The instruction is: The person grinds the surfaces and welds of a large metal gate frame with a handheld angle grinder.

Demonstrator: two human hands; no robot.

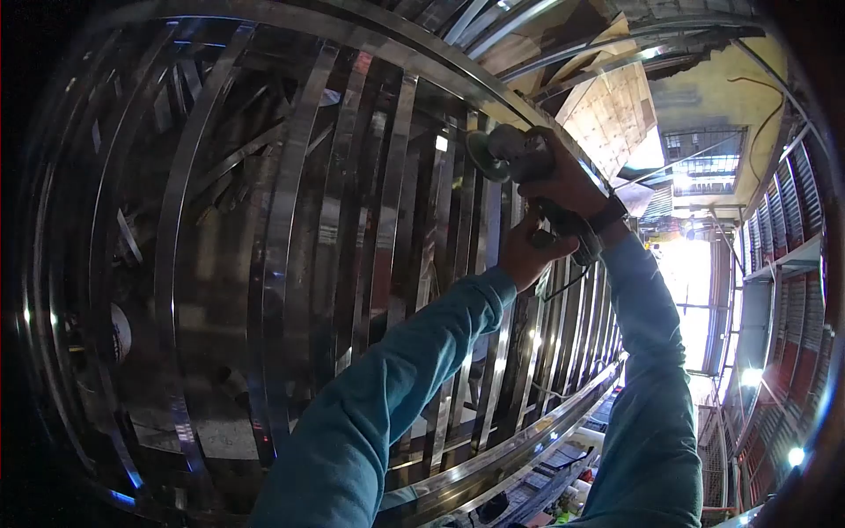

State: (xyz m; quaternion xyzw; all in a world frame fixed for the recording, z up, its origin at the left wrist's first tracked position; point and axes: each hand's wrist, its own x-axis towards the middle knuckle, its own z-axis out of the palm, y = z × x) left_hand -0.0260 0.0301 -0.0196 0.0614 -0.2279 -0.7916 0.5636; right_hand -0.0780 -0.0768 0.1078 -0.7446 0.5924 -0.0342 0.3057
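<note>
An angle grinder (532,160) is held in both of my hands. My right hand (568,180), with a dark band (607,214) on its wrist, wraps around the body near the head. Lower down, my left hand (528,253) grips the rear part of the tool. The round disc (481,157) faces left, close over the bright metal bars and right by the long rail (440,55) of the frame. A dark cord (569,286) hangs from the tool's back end. Blue-green sleeves cover both arms.
A large frame of shiny metal bars (286,202) fills the left and middle. Its other long rail (519,453) runs along the bottom. Loose metal pieces (238,163) lie behind the bars. Wooden boards (607,114) stand at the upper right, near a yellowish wall (717,97).
</note>
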